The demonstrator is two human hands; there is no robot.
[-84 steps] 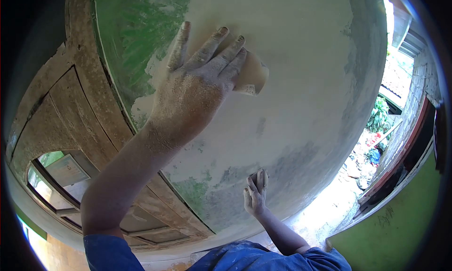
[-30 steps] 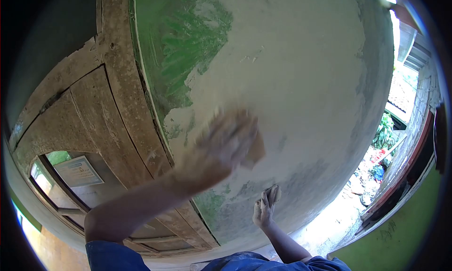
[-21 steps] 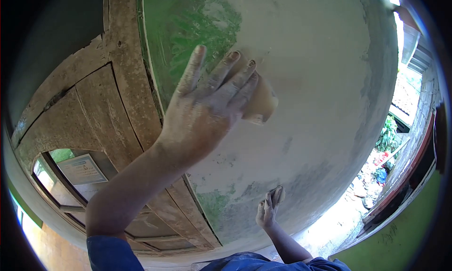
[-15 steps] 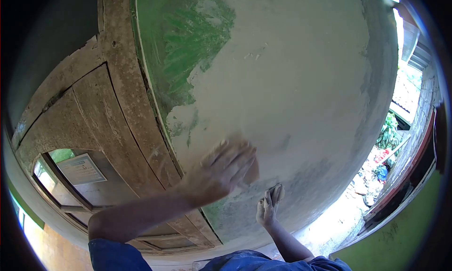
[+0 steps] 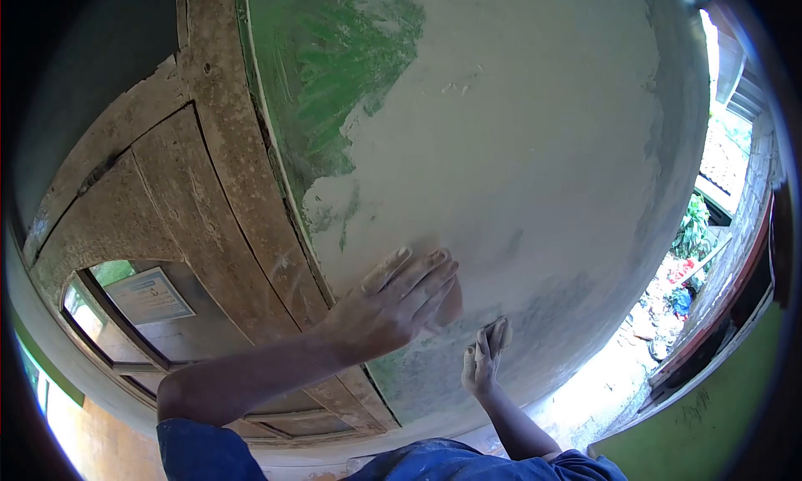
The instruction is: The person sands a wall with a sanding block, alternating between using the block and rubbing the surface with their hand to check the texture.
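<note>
My left hand (image 5: 388, 301) lies against the wall (image 5: 535, 155), fingers close together and white with dust. Under its fingers it holds a flat reddish-brown piece of sandpaper (image 5: 452, 304), whose edge sticks out on the right. Lower and to the right, my right hand (image 5: 483, 360) is at the wall's lower part, its fingers bent and dusty. Something dark shows between those fingers, but I cannot make out what it is. Around both hands the wall has a pale, smooth coat with grey-green patches.
Left of the wall runs a worn wooden door frame (image 5: 242, 163), beside a wooden panel with a window and a paper notice (image 5: 150, 295). Green paint (image 5: 334, 71) shows at upper left. On the right are an outdoor gap with plants (image 5: 692, 230) and a low green wall (image 5: 710, 422).
My left hand was blurred by motion and now shows sharply at nearly the same spot. The whole view has shifted slightly. My right hand keeps its bent shape.
</note>
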